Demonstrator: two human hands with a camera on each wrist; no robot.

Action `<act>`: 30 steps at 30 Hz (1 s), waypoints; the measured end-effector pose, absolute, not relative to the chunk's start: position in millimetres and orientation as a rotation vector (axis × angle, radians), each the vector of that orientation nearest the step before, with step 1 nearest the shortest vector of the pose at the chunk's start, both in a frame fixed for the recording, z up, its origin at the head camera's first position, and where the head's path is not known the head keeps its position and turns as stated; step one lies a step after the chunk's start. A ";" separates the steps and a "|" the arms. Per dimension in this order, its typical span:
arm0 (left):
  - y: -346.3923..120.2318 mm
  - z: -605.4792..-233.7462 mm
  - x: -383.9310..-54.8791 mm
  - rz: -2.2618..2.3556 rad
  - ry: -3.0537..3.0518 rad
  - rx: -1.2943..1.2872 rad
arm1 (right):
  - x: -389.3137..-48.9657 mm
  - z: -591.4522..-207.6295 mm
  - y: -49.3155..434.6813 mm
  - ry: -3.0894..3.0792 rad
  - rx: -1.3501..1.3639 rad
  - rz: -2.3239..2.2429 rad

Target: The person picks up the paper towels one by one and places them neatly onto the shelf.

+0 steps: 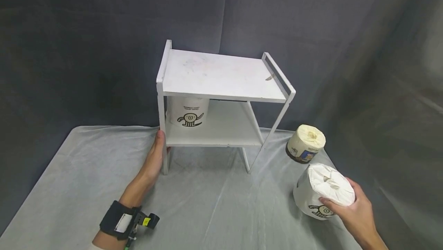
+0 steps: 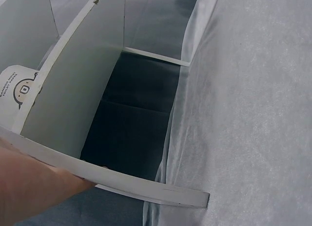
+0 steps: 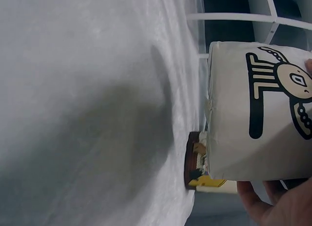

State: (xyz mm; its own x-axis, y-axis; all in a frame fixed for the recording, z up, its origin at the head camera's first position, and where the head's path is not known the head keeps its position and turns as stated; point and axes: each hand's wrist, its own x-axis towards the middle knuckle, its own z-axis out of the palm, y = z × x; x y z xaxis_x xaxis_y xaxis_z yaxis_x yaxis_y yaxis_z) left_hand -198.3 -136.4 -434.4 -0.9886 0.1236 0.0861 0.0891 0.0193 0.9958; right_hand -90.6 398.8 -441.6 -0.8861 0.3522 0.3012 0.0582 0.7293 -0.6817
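Observation:
My left hand (image 1: 154,160) grips the left front leg of a white two-tier shelf (image 1: 214,75), just below its lower board. In the left wrist view the hand lies along the side frame (image 2: 126,181), its fingertips partly hidden. At the right, my right hand (image 1: 361,213) holds a white wrapped toilet paper roll (image 1: 306,196) with a printed cartoon figure, thumb in front and fingers round the far side. The right wrist view shows this roll (image 3: 234,153) raised over the cloth, its shadow below. A similar white roll (image 1: 190,105) stands at the left on the lower board.
A cream toilet paper roll (image 1: 308,140) with a dark base band stands on the grey cloth-covered table (image 1: 207,211), right of the shelf and behind the held roll. Dark grey curtains (image 1: 114,50) hang close behind the shelf and along the right side.

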 end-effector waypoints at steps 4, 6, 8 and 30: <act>-136.4 -434.6 -198.7 2.179 2.225 0.243 | -94.0 -437.7 391.2 -2.499 -0.248 0.992; -136.3 -434.4 -198.9 2.189 2.223 0.250 | -94.9 -436.3 387.8 -2.498 -0.229 1.003; -136.3 -434.2 -198.8 2.198 2.220 0.251 | -94.7 -435.3 384.3 -2.504 -0.217 1.006; -135.5 -435.9 -200.1 2.231 2.204 0.293 | -92.9 -411.3 343.3 -2.486 -0.165 1.053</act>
State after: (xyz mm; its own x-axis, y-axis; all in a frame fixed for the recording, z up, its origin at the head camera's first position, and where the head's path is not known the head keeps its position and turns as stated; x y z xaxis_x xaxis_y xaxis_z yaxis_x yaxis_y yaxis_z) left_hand -200.1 -135.5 -435.9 -0.9827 0.1245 0.1371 0.1356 -0.0205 0.9906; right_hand -92.9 343.3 -411.3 -0.8992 0.2717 0.3429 -0.0574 0.7038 -0.7081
